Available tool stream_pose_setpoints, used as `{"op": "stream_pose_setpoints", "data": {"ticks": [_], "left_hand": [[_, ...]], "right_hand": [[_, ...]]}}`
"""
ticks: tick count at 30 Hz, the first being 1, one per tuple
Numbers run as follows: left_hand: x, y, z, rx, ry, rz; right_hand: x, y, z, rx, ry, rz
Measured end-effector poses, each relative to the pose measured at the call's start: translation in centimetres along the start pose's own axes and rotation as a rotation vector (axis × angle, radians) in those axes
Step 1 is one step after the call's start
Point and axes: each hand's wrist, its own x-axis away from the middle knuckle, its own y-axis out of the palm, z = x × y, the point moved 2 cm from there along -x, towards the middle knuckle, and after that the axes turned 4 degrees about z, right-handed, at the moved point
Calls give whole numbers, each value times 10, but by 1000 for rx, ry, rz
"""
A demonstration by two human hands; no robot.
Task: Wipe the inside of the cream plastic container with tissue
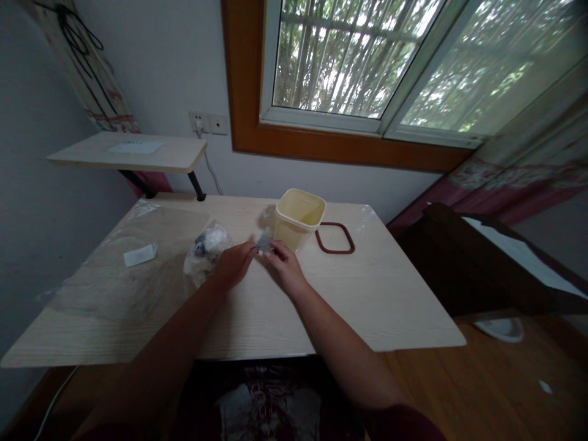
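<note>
Right now both of my hands meet in front of me, fingers nearly closed, each pinching a small, filmy greyish piece between thumb and fingertips. My left hand has its left side and my right hand its right, and I'd say I grip it this way because something so thin and limp would sag or fold from one hand alone. What it is exactly I can't tell; it is small and blurred at my fingertips. Just beyond my right hand stands the cream bin, upright with its mouth open upward, near enough that I needn't stretch to reach it. The reddish-brown ring lies flat on the table to the right of that hand, apart from the rim, probably so the opening stays unobstructed. Close beside my left hand sits a crumpled clear bag with something white and blue showing in it, handy for that side. Farther left of it a large clear plastic sheet is spread flat, with a white slip lying on it, where neither gets under my wrists. My forearms come in low from both sides, which leaves the spot between my fingertips open to my view.
</note>
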Motion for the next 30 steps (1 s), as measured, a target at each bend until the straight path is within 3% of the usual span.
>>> {"op": "stream_pose_setpoints", "data": {"ticks": [4, 7, 16, 20, 30], "left_hand": [[2, 9, 1, 106, 126, -74], [2, 12, 3, 211, 189, -67], [2, 11, 5, 217, 85, -169], [1, 12, 3, 190, 85, -210], [-1, 12, -11, 126, 123, -243]], "right_hand": [[3, 3, -4, 79, -69, -111], [2, -1, 0, 77, -78, -105], [-2, -2, 12, -130, 58, 50], [-1, 1, 10, -267, 152, 36], [-2, 3, 8, -274, 148, 109]]}}
